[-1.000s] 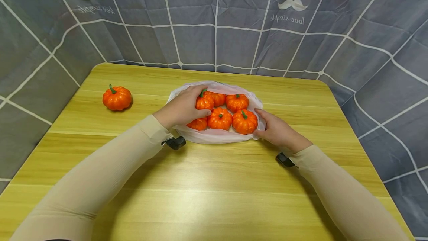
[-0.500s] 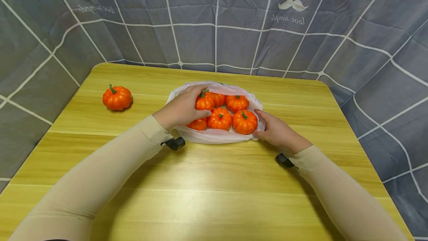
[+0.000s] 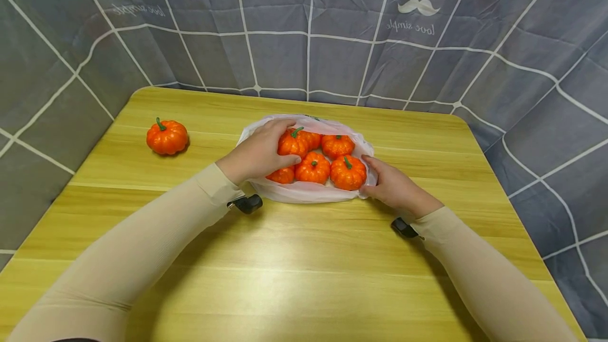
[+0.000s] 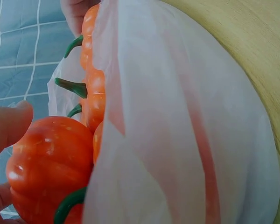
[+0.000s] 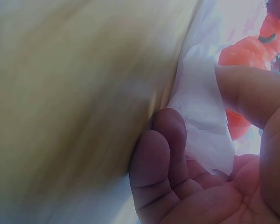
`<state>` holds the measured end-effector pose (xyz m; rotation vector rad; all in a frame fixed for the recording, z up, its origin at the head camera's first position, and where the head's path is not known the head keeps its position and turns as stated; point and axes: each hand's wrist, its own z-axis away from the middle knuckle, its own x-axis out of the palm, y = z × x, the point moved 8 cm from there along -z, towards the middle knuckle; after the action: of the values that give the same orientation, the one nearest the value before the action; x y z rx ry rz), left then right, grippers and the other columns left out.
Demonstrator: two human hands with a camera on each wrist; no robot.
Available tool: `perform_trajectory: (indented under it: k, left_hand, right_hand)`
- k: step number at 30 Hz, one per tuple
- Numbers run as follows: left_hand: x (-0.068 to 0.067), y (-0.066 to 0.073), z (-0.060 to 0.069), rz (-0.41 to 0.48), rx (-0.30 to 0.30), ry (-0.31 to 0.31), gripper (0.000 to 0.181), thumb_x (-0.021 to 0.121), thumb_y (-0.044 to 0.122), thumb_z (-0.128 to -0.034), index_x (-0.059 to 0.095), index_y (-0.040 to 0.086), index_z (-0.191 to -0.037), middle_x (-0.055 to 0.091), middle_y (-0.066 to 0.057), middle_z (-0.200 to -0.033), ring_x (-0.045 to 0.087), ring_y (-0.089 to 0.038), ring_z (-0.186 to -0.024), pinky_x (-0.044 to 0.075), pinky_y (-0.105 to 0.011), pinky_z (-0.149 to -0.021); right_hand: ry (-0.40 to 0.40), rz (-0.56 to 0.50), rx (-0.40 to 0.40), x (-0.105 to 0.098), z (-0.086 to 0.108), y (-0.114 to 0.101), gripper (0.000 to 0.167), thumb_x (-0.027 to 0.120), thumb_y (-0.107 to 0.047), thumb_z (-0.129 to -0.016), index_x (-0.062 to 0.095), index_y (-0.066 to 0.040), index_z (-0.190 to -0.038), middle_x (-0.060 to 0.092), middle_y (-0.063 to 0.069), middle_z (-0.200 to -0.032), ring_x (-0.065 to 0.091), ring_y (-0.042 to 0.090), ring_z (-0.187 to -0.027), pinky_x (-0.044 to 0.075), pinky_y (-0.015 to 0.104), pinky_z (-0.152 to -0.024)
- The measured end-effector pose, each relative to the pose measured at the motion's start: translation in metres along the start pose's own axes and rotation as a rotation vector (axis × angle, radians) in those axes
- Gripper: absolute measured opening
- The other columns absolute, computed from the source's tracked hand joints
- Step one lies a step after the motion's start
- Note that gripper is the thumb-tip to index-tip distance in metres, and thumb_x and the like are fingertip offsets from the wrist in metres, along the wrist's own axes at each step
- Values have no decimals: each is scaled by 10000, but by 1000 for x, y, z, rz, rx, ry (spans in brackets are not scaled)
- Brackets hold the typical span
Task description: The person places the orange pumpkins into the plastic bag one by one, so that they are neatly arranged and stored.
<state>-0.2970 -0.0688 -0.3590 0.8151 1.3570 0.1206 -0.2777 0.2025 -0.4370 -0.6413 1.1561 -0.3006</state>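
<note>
A white plastic bag [image 3: 311, 194] lies open at the table's middle with several small orange pumpkins in it, among them a front pumpkin [image 3: 312, 168] and a right pumpkin [image 3: 348, 173]. My left hand [image 3: 260, 153] reaches over the bag's left side and holds a green-stemmed pumpkin [image 3: 292, 144]. The left wrist view shows the thumb [image 4: 11, 123] above this pumpkin [image 4: 49, 161] and the other fingers mostly hidden behind it. At the bag's right end my right hand [image 3: 398, 183] grips the edge, the thin plastic [image 5: 200, 107] lying between thumb and fingers.
One more pumpkin [image 3: 167, 136] sits alone on the far left of the wooden table [image 3: 294, 268]. A grey checked curtain [image 3: 280, 62] hangs behind the table and along both sides.
The pumpkin in my left hand has turned and shifted slightly right, its stem now leaning further right. My right hand keeps its place on the bag's edge.
</note>
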Motion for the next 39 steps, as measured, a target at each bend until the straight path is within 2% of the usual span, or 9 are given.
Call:
perform_trajectory:
  k: [6,13,17,27,39]
  left_hand:
    - [-7,2,3,9,-1,19,832,760,383,-951,354,125,-1630,385,-79,-1675,363,-330,-1545,293,-514,-1298]
    - [-19,1,7,48,-23,76,751,723,356,-978,391,129,-1613,411,-84,-1656,413,-326,-1501,346,-524,-1268]
    - [-26,-4,9,57,-50,103,739,712,362,-989,386,154,-1619,406,-95,-1659,415,-336,-1496,359,-543,-1255]
    - [-37,-15,14,72,-59,171,685,683,345,-990,435,118,-1586,426,-118,-1643,375,-362,-1522,315,-572,-1272]
    - [-42,-31,16,56,-102,177,700,684,335,-989,425,103,-1597,396,-146,-1670,332,-415,-1541,266,-612,-1282]
  right_hand:
    - [4,23,-10,-1,0,-2,920,764,-170,-926,237,-14,-1665,345,242,-1684,337,446,-1555,219,604,-1298]
    - [-2,24,-6,-1,0,-2,929,767,-168,-920,234,-15,-1666,347,249,-1680,337,446,-1555,216,605,-1299]
    - [-3,20,-10,-1,0,-3,926,768,-164,-922,235,-8,-1663,347,254,-1679,337,446,-1555,215,606,-1299]
    - [-5,23,-7,-2,0,-3,923,765,-171,-922,238,-13,-1664,349,258,-1676,341,449,-1553,216,609,-1297]
    - [-2,37,-14,-2,1,-4,920,763,-168,-929,232,2,-1661,342,267,-1676,341,455,-1551,224,603,-1297]
